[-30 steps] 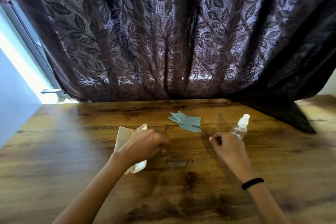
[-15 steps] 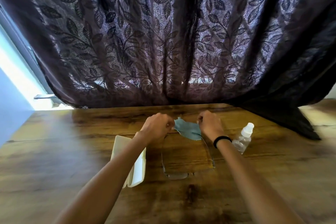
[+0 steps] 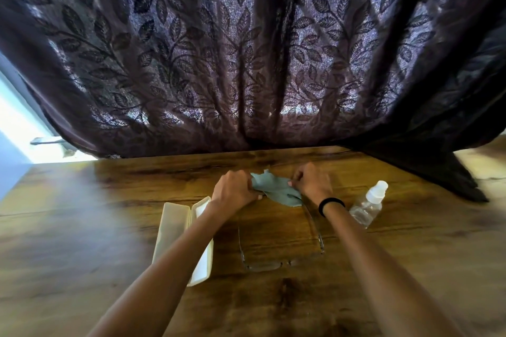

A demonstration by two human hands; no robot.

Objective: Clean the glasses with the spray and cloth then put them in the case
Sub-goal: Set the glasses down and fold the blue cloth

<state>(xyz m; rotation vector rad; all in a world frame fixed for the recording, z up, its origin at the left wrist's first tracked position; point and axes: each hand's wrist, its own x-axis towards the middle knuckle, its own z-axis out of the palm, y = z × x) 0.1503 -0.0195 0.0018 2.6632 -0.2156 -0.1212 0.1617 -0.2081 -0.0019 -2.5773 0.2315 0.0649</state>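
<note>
Both hands are reached out over the wooden counter [image 3: 82, 227] with a small cloth [image 3: 276, 190] between them. The left hand [image 3: 235, 190] grips the cloth's left edge with curled fingers, and the right hand [image 3: 312, 183] pinches its right edge in the fingertips. The cloth is soft, grey-green and crumpled into loose folds, with one corner drooping toward the person; whether it rests on the wood or hangs just above it I cannot tell. The glasses [image 3: 260, 265] lie on the counter nearer the person than the hands, between the two forearms. They are thin and almost frameless, with clear lenses on the near side and slim wire temples unfolded, running away toward the hands; the far end of the right temple passes under the cloth's drooping corner. The case [image 3: 175, 227] lies open below and left of the left hand. It is a smooth, cream, hard shell made of two long rounded-rectangular halves, and the left forearm crosses above its right half. Just right of the right wrist, which wears a narrow black band [image 3: 331, 203], is the spray bottle [image 3: 368, 205], small, of clear plastic with a white cap, apart from the arm. The counter's surface is glossy brown with dark grain streaks. Beyond the hands hangs a sheer dark purple curtain [image 3: 246, 49] woven with a leaf pattern, its hem brushing the counter's far edge.
</note>
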